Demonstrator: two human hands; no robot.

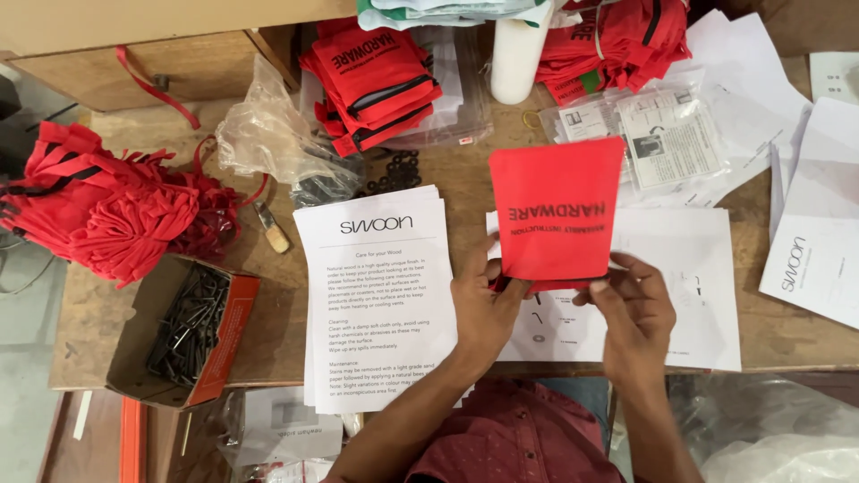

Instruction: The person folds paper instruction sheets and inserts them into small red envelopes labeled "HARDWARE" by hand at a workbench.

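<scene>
I hold a flat red cloth pouch (555, 210) with black lettering upright over the wooden table (465, 174). My left hand (483, 304) pinches its lower left corner. My right hand (631, 309) grips its lower right edge. Under the pouch lies a white instruction sheet (689, 295) with small part drawings. A stack of printed white care sheets (376, 295) rests just left of my left hand.
A pile of red pouches (107, 206) lies at far left, more red pouches (376, 76) at the back. An open cardboard box of black metal keys (183, 331) sits front left. Clear plastic bags (268, 134), bagged leaflets (667, 139), a white cylinder (519, 54) and loose papers (819, 259) crowd the table.
</scene>
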